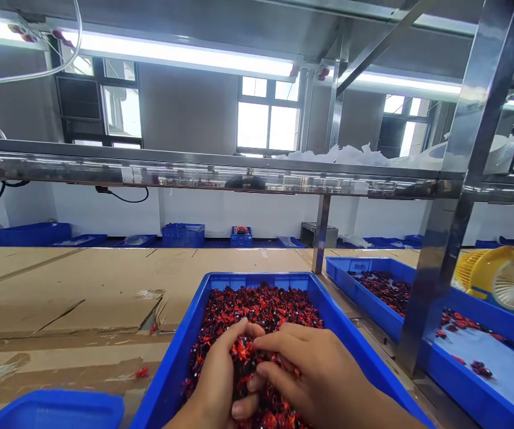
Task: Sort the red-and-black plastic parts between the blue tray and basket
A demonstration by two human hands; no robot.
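Note:
A deep blue tray in front of me holds a thick layer of small shiny red-and-black pieces; their exact kind is too small to make out. My left hand is cupped on the near left side of the heap, fingers curled around a clump of the pieces. Facing it, my right hand bends its fingers over the same clump. The fingertips of both hands nearly meet, and red pieces show between them.
A second blue tray with scattered pieces stands right, behind a metal post. A yellow fan sits beyond it. Another blue container is at lower left. Cardboard covers the table; a metal shelf rail crosses above.

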